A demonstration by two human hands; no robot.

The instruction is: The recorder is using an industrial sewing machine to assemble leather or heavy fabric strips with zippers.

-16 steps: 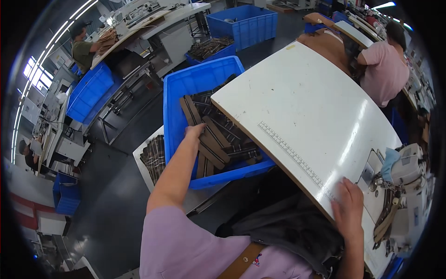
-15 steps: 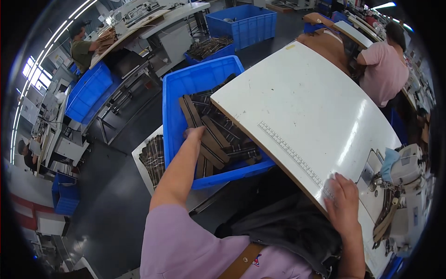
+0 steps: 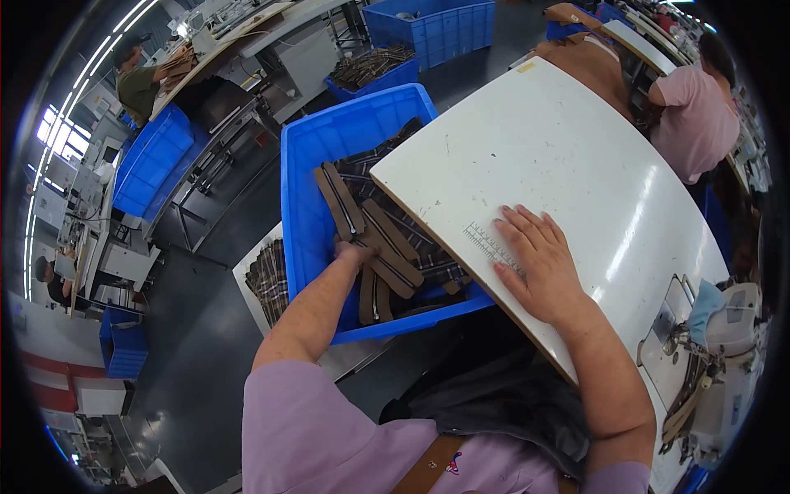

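Observation:
My left hand (image 3: pixel 354 253) reaches into a blue plastic bin (image 3: pixel 306 165), its fingers closed at the end of a brown fabric strip (image 3: pixel 393 270) with a dark zipper-like line down its middle. Some of its fingertips are hidden among the strips. Another brown strip (image 3: pixel 339 198) slants up beside it, and dark plaid cloth pieces (image 3: pixel 362 165) lie beneath. On the white tabletop (image 3: pixel 510 156), my right hand (image 3: pixel 539 265) rests flat, fingers apart and holding nothing, over the printed ruler marks.
The tabletop overhangs the bin's right side. A sewing machine (image 3: pixel 728 321) stands at the table's right. Folded plaid cloth (image 3: pixel 267 276) lies left of the bin. Behind are more blue bins (image 3: pixel 432 37). A person in pink (image 3: pixel 695 115) sits at the far right, another person (image 3: pixel 136 82) far left.
My right hand has slid left and away from me across the tabletop, from near the sewing machine. My left hand has lowered slightly among the strips, which have shifted a little.

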